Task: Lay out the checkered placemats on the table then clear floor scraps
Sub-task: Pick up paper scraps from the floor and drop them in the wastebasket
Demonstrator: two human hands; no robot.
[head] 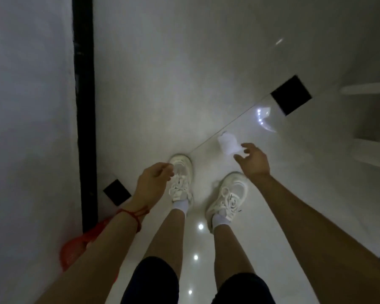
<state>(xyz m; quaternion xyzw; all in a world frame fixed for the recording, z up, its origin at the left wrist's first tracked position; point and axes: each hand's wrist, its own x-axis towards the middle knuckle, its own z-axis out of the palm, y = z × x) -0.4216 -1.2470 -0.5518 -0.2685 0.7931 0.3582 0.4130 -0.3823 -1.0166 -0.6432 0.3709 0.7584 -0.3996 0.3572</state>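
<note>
My left hand (155,179) curls over my left shoe (181,178), hiding part of it; can't tell if I'm pinching anything. White scrap (227,143) blurred, contact with my right hand (251,160) unclear. Red mesh thing (79,249) mostly behind my left forearm.
</note>
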